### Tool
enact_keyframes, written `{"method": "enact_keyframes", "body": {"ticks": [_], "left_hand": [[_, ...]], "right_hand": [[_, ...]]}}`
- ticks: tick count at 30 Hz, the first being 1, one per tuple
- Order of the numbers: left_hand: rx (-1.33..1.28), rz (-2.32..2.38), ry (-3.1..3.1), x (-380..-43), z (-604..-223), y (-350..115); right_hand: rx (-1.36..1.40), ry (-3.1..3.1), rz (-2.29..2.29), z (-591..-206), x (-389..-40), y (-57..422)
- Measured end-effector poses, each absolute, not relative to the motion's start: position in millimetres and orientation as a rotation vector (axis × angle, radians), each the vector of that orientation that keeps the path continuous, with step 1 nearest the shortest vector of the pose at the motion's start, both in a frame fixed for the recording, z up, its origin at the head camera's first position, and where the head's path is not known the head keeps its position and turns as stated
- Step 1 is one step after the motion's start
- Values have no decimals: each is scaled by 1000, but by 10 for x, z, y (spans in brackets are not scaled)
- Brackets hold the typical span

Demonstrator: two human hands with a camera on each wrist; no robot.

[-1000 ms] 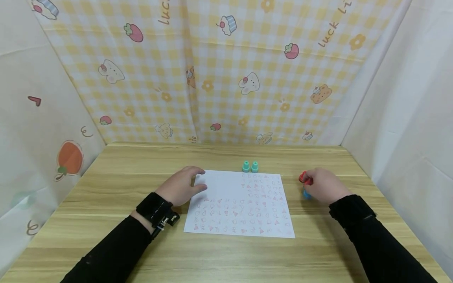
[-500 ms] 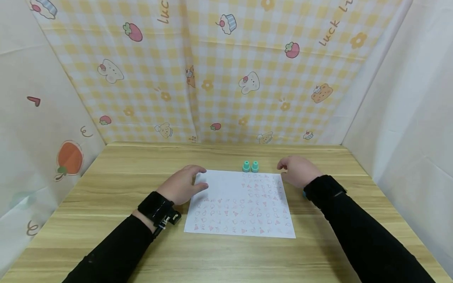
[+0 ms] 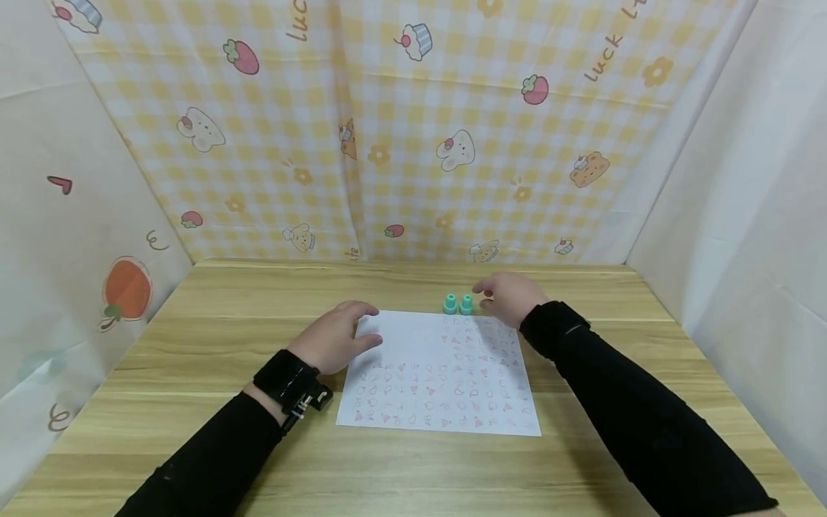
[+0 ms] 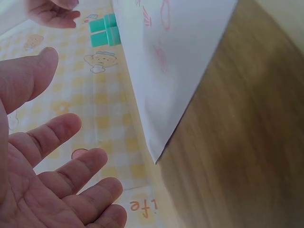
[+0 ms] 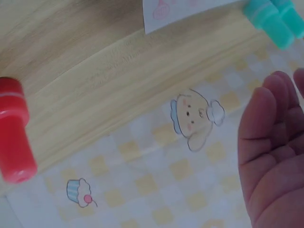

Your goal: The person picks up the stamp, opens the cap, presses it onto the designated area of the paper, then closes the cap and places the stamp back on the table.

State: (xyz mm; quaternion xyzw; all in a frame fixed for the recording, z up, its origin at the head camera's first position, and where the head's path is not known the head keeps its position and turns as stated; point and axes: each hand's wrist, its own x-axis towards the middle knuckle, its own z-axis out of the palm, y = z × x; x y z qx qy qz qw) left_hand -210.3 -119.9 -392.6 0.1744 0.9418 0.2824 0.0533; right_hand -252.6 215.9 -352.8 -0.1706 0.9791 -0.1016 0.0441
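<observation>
Two teal stamps [image 3: 458, 304] stand side by side at the back edge of a white paper sheet [image 3: 407, 337] covered in rows of small red prints. My right hand [image 3: 513, 298] hovers just to their right, its fingers loosely bent and holding nothing. In the right wrist view those teal stamps [image 5: 270, 21] lie beyond the fingertips. My left hand [image 3: 331, 339] is by the sheet's back left corner, thumb and fingers spread with nothing between them. A red stamp [image 5: 15, 130] stands on the table in the right wrist view; my right arm hides it in the head view.
The wooden table [image 3: 413, 470] ends at a yellow checked cloth [image 3: 413, 179] at the back. White cloths hang at the left [image 3: 64, 287] and right. The sheet's back left part bears no prints.
My right hand has let go of the red stamp at the right and moved left to beside the teal stamps. My left hand has stayed almost still.
</observation>
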Motion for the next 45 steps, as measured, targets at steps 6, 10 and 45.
{"method": "enact_keyframes", "body": {"ticks": [6, 10, 45], "left_hand": [[534, 863, 2856, -2100, -3930, -1190], [534, 870, 2855, -2092, -3921, -1181], [524, 882, 2850, -2097, -3932, -1171]], "right_hand": [[-516, 2983, -276, -3644, -2688, 2047], [-530, 2973, -267, -3690, -2744, 1979], [-450, 2977, -376, -3748, -2751, 1889]]}}
